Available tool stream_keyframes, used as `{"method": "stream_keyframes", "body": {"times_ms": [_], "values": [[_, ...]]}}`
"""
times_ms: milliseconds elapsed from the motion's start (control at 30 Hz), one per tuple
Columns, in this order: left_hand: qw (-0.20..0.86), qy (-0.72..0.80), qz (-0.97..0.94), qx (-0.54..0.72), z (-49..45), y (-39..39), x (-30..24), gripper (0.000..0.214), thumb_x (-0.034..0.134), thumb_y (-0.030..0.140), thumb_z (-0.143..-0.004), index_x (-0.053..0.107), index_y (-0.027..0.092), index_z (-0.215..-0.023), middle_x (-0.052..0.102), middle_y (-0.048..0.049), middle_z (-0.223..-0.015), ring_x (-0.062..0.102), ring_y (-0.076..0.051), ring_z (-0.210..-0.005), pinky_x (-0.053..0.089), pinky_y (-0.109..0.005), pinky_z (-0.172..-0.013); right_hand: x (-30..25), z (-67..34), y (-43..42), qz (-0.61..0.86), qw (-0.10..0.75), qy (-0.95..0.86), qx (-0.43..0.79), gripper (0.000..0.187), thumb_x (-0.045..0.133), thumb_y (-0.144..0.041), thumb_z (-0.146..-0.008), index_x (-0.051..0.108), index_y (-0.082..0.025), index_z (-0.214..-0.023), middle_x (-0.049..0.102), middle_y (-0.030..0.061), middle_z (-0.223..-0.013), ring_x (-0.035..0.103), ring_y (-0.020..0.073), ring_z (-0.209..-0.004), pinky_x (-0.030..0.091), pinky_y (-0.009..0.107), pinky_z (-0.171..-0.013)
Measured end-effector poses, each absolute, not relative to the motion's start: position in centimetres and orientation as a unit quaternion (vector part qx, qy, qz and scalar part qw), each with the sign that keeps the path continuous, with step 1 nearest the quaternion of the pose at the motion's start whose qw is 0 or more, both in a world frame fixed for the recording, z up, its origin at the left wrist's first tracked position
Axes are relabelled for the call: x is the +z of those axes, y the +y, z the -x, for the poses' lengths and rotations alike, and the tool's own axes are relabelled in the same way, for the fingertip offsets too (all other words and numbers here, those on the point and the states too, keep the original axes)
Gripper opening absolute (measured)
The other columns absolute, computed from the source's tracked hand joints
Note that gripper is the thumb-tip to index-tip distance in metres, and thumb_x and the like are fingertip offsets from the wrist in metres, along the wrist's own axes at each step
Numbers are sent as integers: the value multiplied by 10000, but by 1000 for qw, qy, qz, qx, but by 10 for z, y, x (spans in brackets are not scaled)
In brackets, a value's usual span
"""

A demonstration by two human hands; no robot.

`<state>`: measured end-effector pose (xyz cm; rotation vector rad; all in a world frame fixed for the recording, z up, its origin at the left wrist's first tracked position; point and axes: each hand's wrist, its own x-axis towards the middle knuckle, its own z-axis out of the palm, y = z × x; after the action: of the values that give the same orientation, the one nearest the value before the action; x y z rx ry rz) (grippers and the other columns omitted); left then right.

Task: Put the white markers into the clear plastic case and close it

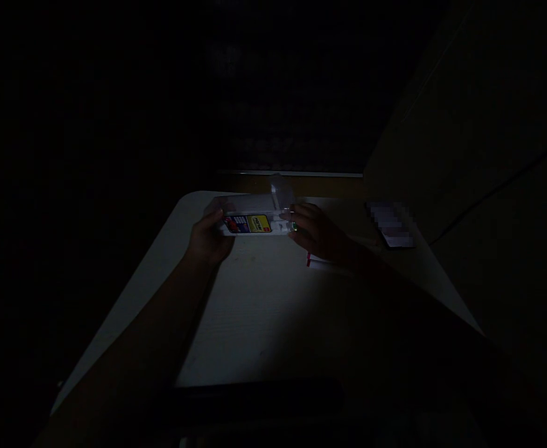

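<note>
The scene is very dark. A long white package (249, 223) with a yellow, red and blue label lies across the far part of a pale table (254, 311). My left hand (208, 238) grips its left end with curled fingers. My right hand (317, 233) closes on its right end, where a clear plastic flap (277, 190) stands up. A small green light glows by my right fingers.
A phone-like dark object (394, 231) lies at the right of the table. A thin white item with a red edge (315, 261) shows under my right wrist. A dark wall with a cable rises at the right. A dark strip runs along the table's near edge.
</note>
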<state>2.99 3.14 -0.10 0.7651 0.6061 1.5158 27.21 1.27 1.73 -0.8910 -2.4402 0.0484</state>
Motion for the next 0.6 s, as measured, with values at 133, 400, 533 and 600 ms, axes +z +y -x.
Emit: {"method": "stream_keyframes", "body": {"times_ms": [133, 400, 533, 600], "values": [[618, 260, -355, 651, -31, 31, 0, 157, 638, 157, -645, 606, 185, -796, 670, 9, -704, 648, -142, -600, 563, -249, -640, 23, -277, 12, 358, 196, -912, 35, 355, 426, -298, -952, 624, -117, -1184, 536, 141, -1351, 482, 227, -1248, 385, 418, -1053], [635, 231, -380, 632, -28, 32, -4, 193, 657, 174, -638, 618, 186, -827, 674, 3, -726, 664, -164, -665, 566, -288, -706, 18, -292, 11, 367, 192, -910, 31, 311, 479, -273, -925, 654, -181, -1166, 595, 84, -1308, 558, 196, -1172, 429, 383, -1014], [634, 240, -376, 632, -27, 32, -4, 167, 676, 202, -629, 625, 200, -788, 661, 0, -684, 663, -183, -662, 564, -299, -674, 12, -306, 10, 366, 227, -902, 26, 316, 460, -279, -922, 645, -205, -1168, 616, 55, -1288, 562, 174, -1164, 426, 368, -1019], [634, 242, -374, 632, -27, 33, -4, 166, 684, 206, -621, 626, 208, -777, 657, -3, -668, 667, -195, -678, 565, -308, -676, 12, -311, 7, 383, 242, -891, 24, 313, 475, -288, -903, 650, -192, -1144, 627, 60, -1265, 560, 176, -1164, 437, 352, -1006]]}}
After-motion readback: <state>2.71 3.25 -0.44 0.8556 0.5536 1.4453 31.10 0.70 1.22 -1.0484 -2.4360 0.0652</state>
